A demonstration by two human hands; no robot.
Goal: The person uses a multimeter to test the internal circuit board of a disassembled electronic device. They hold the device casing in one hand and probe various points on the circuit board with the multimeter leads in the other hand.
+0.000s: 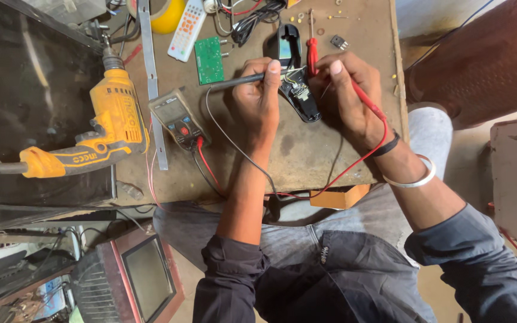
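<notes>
Cluttered surface (306,155): beside the multimeter (178,116), left hand (258,98) pinches black probe (237,81), right hand (348,96) red probe (366,98), touching a light, fragile opened device (297,93).

Workbench (306,155), brown, worn top.
On it: multimeter (179,118), yellow drill (106,128), green circuit board (209,60), white remote (186,29), metal ruler (152,84), opened black device (297,84).

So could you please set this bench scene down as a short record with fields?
left hand: holds black probe
right hand: holds red probe
probed thing: opened black device, circuit exposed
meter: multimeter, left of the hands, both leads plugged in
nearby: yellow drill, green circuit board, white remote
surface: worn workbench
</notes>
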